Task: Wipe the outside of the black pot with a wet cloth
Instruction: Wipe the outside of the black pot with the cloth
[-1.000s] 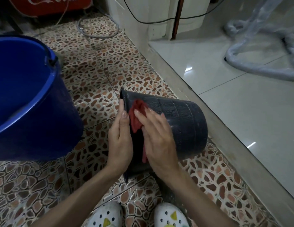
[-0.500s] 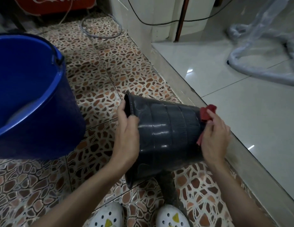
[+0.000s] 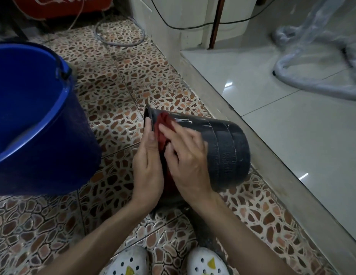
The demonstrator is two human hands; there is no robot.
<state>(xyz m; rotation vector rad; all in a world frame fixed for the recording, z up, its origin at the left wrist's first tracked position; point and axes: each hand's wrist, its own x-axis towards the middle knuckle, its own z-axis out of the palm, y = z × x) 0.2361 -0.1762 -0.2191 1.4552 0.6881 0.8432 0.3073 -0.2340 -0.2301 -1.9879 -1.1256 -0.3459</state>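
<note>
Nearest, white clogs point(image 3: 125, 262) on pebble-patterned floor point(image 3: 105, 96). Just above, black pot point(image 3: 224, 147) tipped on its side, mouth leftward. Left hand point(image 3: 148, 165) clasped around the rim; right hand point(image 3: 185, 155) pressing red cloth point(image 3: 163, 126) flat against the wall. Probably light, stiff plastic, slick when wet; best steadied at the rim. Left, blue bucket point(image 3: 34, 116). Farthest, red panel point(image 3: 62, 5), partly legible "Coca-Cola" script.

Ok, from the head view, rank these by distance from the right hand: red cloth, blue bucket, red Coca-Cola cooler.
1. Red cloth: under the right hand, pressed on the black pot.
2. Blue bucket: on the left, past the left hand.
3. Red Coca-Cola cooler: far back, top left.
</note>
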